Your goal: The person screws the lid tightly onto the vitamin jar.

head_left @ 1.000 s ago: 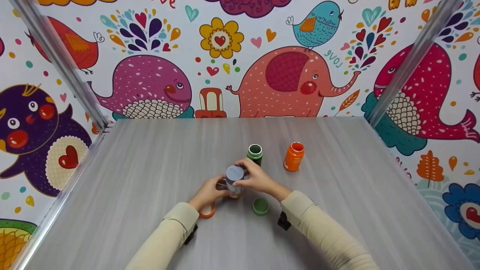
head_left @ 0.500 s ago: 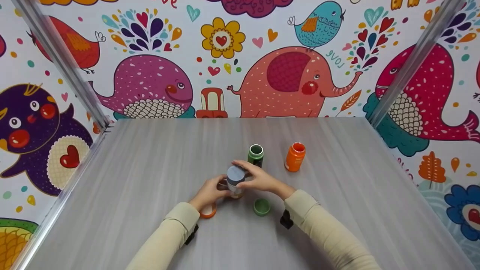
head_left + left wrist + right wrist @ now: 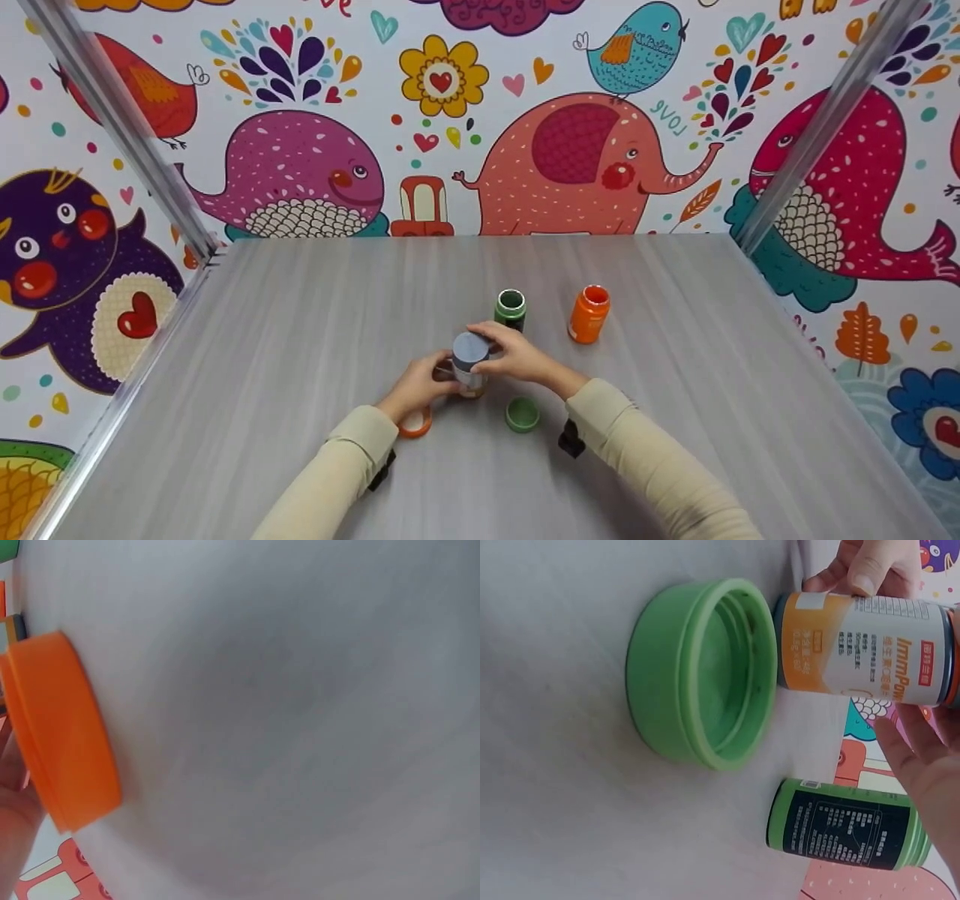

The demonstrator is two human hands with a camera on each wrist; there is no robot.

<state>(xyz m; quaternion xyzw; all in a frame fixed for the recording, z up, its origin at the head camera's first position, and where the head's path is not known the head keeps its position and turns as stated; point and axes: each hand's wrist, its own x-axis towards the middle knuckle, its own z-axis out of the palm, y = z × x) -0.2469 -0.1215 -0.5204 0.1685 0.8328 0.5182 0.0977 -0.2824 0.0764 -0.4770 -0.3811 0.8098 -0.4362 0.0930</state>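
Between the hands, a vitamin bottle [image 3: 862, 649] with a white and orange label stands upright on the table under a grey lid [image 3: 470, 351]. My left hand [image 3: 420, 384] holds its body from the left, the thumb lying against the label in the right wrist view. From the other side my right hand [image 3: 521, 358] grips the lid, thumb at the front and fingers behind. Near my left wrist lies an orange lid [image 3: 415, 424], which fills the edge of the left wrist view. A green lid [image 3: 523, 415], hollow side up, sits below my right hand.
An uncapped green bottle [image 3: 510, 309] stands just behind my right hand. To its right is an uncapped orange bottle [image 3: 589, 315]. The grey table [image 3: 315, 315] meets a patterned wall at its back edge, with metal posts [image 3: 135, 135] at both corners.
My right hand has shifted very slightly round the grey lid. The bottle, my left hand and the loose lids stay in place.
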